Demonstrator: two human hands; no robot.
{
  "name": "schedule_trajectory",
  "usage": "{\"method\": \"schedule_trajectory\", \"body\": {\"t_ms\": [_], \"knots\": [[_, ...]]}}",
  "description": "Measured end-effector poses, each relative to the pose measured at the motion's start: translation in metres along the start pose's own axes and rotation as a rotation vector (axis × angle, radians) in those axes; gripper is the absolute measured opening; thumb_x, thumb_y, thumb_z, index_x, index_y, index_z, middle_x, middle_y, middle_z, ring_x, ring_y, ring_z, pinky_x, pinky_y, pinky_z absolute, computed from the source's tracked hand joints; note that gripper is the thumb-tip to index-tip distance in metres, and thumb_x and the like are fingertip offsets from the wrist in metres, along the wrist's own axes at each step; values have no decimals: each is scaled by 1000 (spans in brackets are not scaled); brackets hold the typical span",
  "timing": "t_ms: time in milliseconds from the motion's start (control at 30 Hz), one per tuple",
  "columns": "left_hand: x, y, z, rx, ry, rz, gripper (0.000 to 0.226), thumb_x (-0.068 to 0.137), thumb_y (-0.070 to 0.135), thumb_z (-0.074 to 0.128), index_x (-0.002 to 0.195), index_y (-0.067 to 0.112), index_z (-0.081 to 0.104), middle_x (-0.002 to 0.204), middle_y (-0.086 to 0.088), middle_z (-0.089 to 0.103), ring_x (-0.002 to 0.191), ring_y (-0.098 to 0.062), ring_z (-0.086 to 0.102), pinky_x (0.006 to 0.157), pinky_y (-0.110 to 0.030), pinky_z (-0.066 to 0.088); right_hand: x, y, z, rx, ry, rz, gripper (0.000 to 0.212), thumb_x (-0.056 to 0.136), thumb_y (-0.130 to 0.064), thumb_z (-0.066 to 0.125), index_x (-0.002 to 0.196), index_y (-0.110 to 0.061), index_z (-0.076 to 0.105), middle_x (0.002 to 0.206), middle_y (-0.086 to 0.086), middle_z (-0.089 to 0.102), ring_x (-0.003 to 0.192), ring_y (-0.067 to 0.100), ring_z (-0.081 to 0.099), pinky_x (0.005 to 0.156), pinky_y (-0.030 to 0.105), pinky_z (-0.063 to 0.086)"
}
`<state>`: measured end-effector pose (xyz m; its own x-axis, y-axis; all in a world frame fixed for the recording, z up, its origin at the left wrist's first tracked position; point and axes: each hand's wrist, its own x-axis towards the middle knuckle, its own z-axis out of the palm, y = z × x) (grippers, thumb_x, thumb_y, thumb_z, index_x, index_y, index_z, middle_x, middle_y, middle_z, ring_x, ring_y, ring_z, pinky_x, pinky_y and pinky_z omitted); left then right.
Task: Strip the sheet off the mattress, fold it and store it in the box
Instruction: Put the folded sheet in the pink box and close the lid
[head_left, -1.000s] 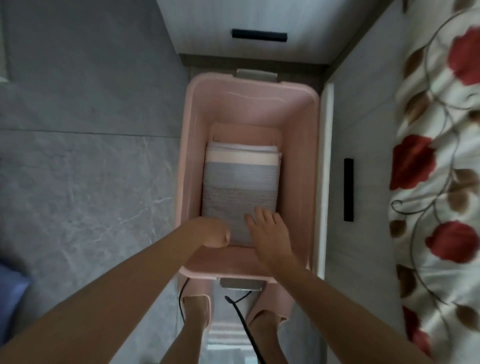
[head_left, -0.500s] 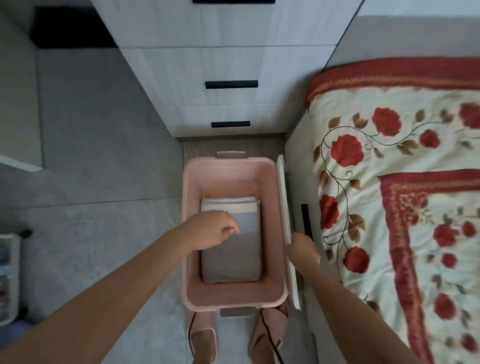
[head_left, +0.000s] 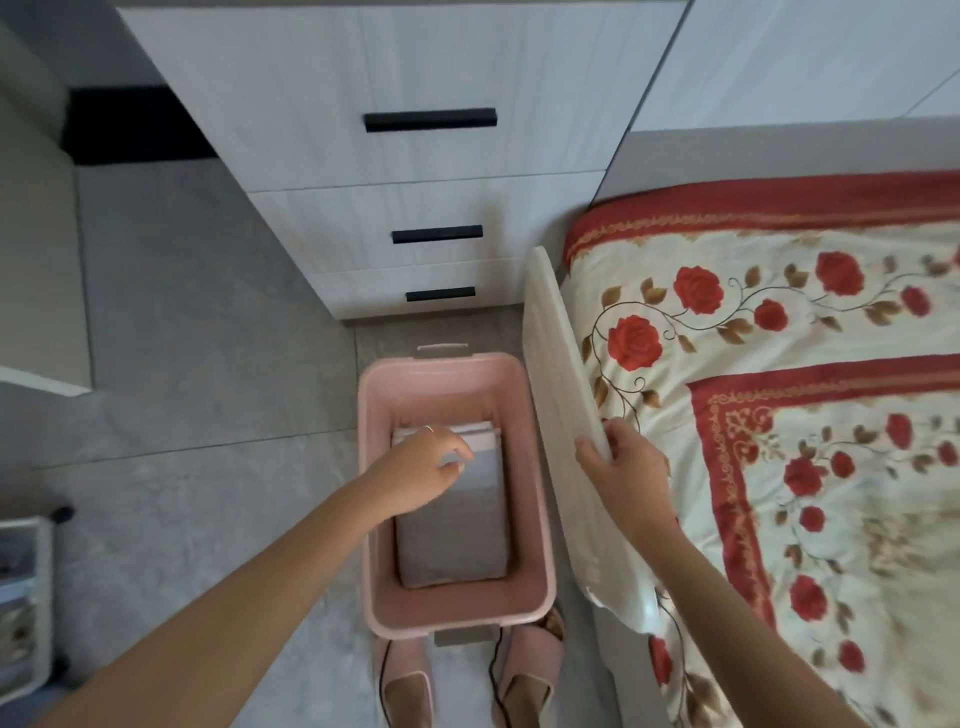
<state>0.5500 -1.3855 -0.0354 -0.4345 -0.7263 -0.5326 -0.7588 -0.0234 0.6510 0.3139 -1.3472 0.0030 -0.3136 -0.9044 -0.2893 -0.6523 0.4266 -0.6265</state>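
Head view: I find the folded grey fabric sheet (head_left: 457, 540), with a pale band at its far end, lying flat on the bottom of the pink rectangular plastic box (head_left: 370, 493). The box stands on the grey floor, just near of the white chest of drawers (head_left: 415, 208), with its long axis running near to far.

The left hand (head_left: 423, 470) hovers inside the box mouth over the sheet's far end. Its fingers are loosely curled and hold nothing I can make out. The blur keeps me from saying whether the fingertips touch the cloth.

The right hand (head_left: 626, 467) grips the long edge of the flat white plastic lid (head_left: 558, 389), thumb on one face and fingers wrapped over the other. The lid stands tilted on edge just right of the box, between it and the rose-patterned bed cover (head_left: 779, 322), its long axis parallel to the box's.

I judge the storing done and closing next. The lid needs only to swing left and drop flat, with no turn about its length. The right hand is the carrier, and the left sits directly in the lid's path.
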Motion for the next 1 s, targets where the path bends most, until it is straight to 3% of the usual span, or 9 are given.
{"method": "schedule_trajectory", "body": {"t_ms": [133, 200, 300, 400, 533, 633, 700, 867, 1000], "knots": [[5, 5, 1, -114, 25, -163, 33, 96, 19, 50, 129, 16, 52, 141, -4, 45, 125, -14, 44, 90, -14, 30, -1, -22, -38, 185, -1, -31, 27, 83, -12, 64, 65, -10, 44, 54, -3, 40, 49, 6, 34, 48, 20, 32], [7, 7, 3, -164, 22, -246, 44, 98, 26, 46, 140, 14, 40, 148, -5, 37, 133, -17, 37, 98, -19, 29, 2, -32, -51, 246, -74, -53, 18, 84, -11, 63, 69, -13, 52, 60, 4, 50, 56, 9, 44, 48, 16, 36], [10, 0, 10, -294, 58, -357, 66, 96, 44, 45, 150, 14, 20, 154, -4, 26, 141, -23, 24, 108, -30, 26, 9, -40, -61, 398, -214, 13, 5, 89, -11, 59, 89, -9, 63, 80, 19, 63, 67, 20, 57, 63, 34, 52], [7, -12, 24, -487, 202, -542, 85, 85, 57, 54, 149, 14, 18, 152, -13, 29, 139, -29, 29, 106, -32, 34, 13, -36, -49, 551, -311, 163, 10, 92, -10, 56, 91, -14, 65, 76, 6, 67, 68, 19, 63, 65, 37, 55], [-5, -37, 36, -779, 381, -777, 70, 86, 47, 61, 134, 0, 40, 128, -6, 50, 118, -30, 51, 91, -33, 41, 11, -13, -28, 644, -368, 332, 17, 94, -14, 51, 93, -19, 67, 80, 3, 70, 69, 19, 65, 68, 34, 55], [-24, -58, 40, -990, 297, -857, 45, 86, 38, 64, 116, 5, 57, 105, -9, 63, 93, -26, 59, 74, -28, 46, 7, 15, -11, 671, -363, 428, 16, 96, -15, 49, 90, -18, 63, 74, 1, 69, 61, 13, 65, 58, 27, 55], [-33, -67, 47, -994, 307, -827, 29, 88, 18, 64, 114, 7, 58, 100, -11, 64, 84, -24, 59, 65, -26, 50, 5, 30, 1, 676, -391, 458, 10, 95, -19, 52, 88, -16, 59, 81, 6, 66, 68, 18, 63, 68, 34, 55], [-32, -99, 75, -864, 426, -814, 38, 86, 6, 64, 123, 2, 54, 119, -16, 60, 107, -30, 59, 89, -36, 47, -2, 80, 57, 391, -378, 388, 35, 89, -38, 62, 84, -3, 61, 72, 11, 59, 69, 20, 55, 62, 26, 45], [-16, -119, 105, -693, 459, -838, 61, 83, 14, 67, 138, 9, 41, 136, -18, 43, 120, -30, 48, 99, -35, 42, -4, 116, 103, 264, -382, 411, 40, 90, -31, 64, 123, -10, 59, 103, -1, 64, 95, 14, 60, 76, 18, 48]]}}
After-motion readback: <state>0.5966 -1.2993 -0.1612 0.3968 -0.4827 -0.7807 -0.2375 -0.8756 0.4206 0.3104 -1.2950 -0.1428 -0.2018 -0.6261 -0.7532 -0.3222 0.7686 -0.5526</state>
